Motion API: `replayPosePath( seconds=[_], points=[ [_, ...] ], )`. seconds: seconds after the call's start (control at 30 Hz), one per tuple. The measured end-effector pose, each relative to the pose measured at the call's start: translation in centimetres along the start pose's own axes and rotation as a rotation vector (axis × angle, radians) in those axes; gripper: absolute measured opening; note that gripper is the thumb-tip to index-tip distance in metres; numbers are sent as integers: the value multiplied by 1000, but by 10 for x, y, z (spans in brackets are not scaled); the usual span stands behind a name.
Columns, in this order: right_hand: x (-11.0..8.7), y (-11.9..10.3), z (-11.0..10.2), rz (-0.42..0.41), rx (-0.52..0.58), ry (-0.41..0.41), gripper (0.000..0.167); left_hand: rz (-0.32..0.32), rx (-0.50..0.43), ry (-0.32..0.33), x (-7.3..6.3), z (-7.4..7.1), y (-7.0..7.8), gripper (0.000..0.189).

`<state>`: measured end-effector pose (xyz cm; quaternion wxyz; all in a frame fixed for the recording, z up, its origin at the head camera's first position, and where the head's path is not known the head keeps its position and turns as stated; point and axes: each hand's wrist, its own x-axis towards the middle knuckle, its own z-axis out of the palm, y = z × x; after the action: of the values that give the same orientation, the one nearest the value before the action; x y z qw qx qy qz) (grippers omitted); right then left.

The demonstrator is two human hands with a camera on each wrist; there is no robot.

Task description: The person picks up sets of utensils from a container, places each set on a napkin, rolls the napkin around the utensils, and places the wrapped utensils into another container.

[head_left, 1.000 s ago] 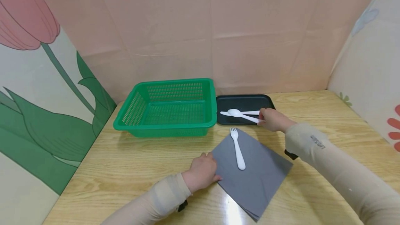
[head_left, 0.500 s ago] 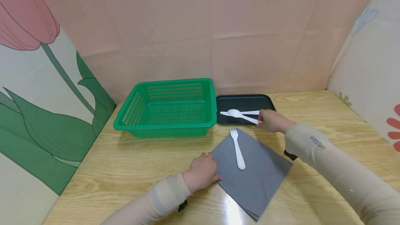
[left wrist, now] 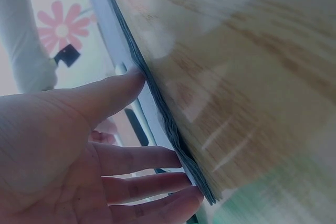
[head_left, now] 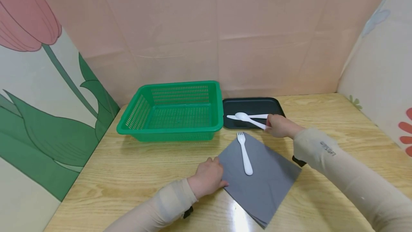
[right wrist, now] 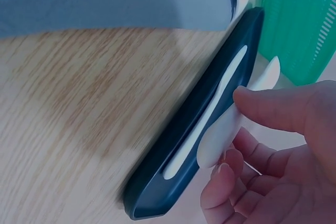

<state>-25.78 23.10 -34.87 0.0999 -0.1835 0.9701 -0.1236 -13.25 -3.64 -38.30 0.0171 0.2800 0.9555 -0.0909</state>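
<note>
My right hand [head_left: 281, 125] pinches a white plastic spoon [head_left: 242, 116] near the end of its handle, thumb against fingers, over the black tray [head_left: 251, 105]. In the right wrist view the spoon [right wrist: 220, 137] is raised beside a white knife [right wrist: 205, 116] that lies in the tray. On the table, a folded grey napkin [head_left: 265, 187] bears a white fork [head_left: 246, 158], tines pointing away from me. At the napkin's left edge rests my left hand [head_left: 207, 176]. Its thumb and fairly straight fingers touch the layered edge [left wrist: 163, 106] in the left wrist view.
A green plastic basket [head_left: 178, 131] with slotted sides stands at the back left, right up against the tray's left end. Behind them rises a pink-covered wall [head_left: 180, 28]. The wooden table [head_left: 135, 167] extends to both sides of the napkin.
My right hand has shifted slightly toward me, and the spoon has moved a little with it. The left hand, napkin, fork and knife have stayed put.
</note>
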Motion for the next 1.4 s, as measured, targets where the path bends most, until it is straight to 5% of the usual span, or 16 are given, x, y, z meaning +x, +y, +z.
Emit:
replayPosePath(
  seconds=[0.4,1.4],
  points=[
    [0,-2,4,-39,-36,31,18,-1,6,-3,0,0,0,47],
    [-4,-9,6,43,5,-39,21,3,5,6,0,2,0,46]
  ],
)
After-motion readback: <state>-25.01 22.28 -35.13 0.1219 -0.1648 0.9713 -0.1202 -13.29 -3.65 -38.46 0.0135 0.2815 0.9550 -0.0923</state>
